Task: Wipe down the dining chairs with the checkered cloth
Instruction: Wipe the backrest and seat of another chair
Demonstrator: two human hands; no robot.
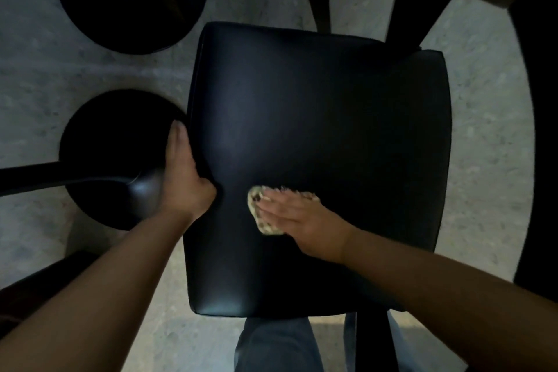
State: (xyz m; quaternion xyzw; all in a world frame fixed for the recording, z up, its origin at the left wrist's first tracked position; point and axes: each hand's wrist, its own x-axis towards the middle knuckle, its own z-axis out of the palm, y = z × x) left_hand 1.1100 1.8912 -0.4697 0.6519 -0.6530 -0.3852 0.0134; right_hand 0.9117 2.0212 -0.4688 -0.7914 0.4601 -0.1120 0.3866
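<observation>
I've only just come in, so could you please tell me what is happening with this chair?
A person is wiping a black chair seat from above. The right hand presses the checkered cloth flat on the near part of the seat, fingers spread over it. The left hand holds the seat's left edge, apparently to steady it. Two round black bases stand on the pale floor to the left.
</observation>
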